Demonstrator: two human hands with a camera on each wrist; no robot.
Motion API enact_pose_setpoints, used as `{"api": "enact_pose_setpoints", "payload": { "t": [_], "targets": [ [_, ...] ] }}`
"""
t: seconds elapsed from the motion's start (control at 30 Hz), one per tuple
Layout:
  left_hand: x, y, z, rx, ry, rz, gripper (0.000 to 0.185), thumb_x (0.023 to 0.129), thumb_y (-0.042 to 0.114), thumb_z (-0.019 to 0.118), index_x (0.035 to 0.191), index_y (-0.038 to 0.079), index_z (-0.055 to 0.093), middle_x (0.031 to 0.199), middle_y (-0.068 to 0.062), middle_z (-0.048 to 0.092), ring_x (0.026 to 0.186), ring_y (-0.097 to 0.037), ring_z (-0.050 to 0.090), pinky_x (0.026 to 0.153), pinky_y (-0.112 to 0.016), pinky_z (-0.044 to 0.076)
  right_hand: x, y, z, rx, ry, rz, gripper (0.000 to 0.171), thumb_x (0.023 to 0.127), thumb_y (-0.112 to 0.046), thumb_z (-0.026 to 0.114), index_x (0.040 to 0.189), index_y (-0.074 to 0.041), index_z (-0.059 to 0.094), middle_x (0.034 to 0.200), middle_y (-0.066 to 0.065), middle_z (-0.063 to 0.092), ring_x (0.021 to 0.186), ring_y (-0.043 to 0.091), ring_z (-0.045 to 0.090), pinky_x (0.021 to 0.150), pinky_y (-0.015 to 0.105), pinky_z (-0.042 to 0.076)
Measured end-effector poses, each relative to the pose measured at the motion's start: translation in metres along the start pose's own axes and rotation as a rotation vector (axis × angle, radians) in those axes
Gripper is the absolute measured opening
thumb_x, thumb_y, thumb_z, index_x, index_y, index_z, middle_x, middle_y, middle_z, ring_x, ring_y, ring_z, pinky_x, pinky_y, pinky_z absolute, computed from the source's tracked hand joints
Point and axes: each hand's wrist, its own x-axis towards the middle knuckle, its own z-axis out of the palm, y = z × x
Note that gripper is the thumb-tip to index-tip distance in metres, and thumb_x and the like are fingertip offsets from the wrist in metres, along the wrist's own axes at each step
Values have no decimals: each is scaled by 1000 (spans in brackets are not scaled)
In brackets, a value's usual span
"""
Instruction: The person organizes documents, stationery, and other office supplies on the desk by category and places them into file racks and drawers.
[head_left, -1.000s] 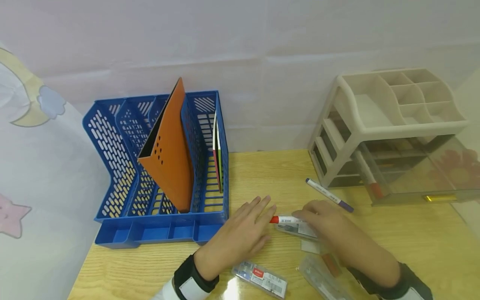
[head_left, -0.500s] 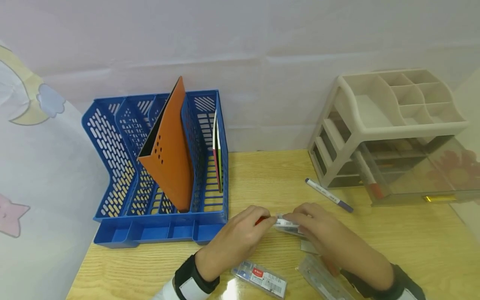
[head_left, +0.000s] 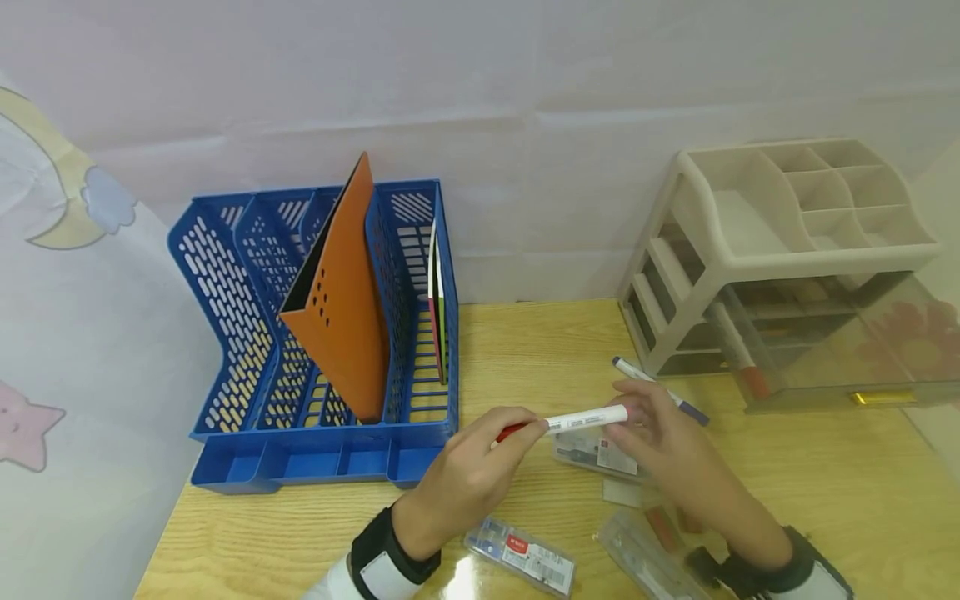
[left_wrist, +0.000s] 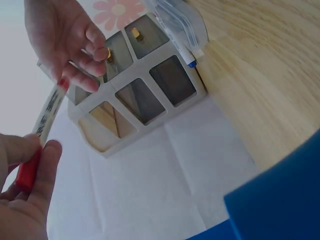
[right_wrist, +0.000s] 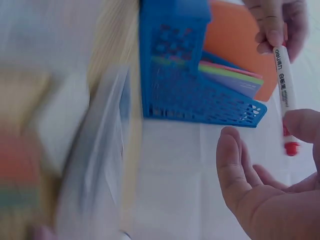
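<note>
Pinching white red-capped marker [head_left: 577, 419] level: left hand [head_left: 468, 475] cap end, right hand [head_left: 667, 442] tail.

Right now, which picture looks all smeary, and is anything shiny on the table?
Right wrist view: the left half is smeared, while the blue file rack and marker stay sharp. Head view: glare shines on the table near the bottom edge.

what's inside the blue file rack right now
The blue file rack holds an orange folder leaning in a middle slot, and thin red, green and white sheets upright in the rightmost slot. Its front tray looks bare; what lies behind the folder is hidden.
</note>
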Motion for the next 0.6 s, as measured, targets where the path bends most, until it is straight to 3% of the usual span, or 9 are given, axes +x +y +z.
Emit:
{"api": "enact_pose_setpoints", "payload": {
  "t": [0.1,0.17,0.27,0.4,0.6],
  "targets": [
    [1,1,0,-2,45,21,21,103,-1,57,116,-3,73,108,-15,69,91,-16,72,86,-18,59,-1,4,1,205,-82,-39,34,102,2,57,135,6,49,113,15,69,99,6,71,85,24,61],
    [1,2,0,0,59,28,20,103,-1,57,116,-3,73,107,-15,69,91,-16,72,86,-18,59,-2,5,3,325,-140,-69,31,103,7,51,134,6,50,114,11,69,98,11,72,85,29,62],
    [0,2,2,-9,53,27,19,102,0,58,115,-3,72,107,-15,69,92,-16,73,87,-17,58,-3,3,7,414,-152,-50,29,105,5,47,133,-1,54,114,1,70,99,13,72,85,30,62],
    [-2,4,6,-32,2,2,18,102,3,62,116,-2,72,110,-12,68,93,-13,73,89,-14,56,-4,-2,11,548,-120,20,25,107,1,46,129,-6,57,115,0,71,104,12,72,90,31,61],
    [-5,8,8,-51,-104,-49,21,100,8,68,120,3,70,113,-8,68,96,-10,74,91,-12,54,-3,-8,15,809,-182,27,28,109,2,38,131,-7,52,127,4,64,120,20,68,99,40,57]
  ]
}}
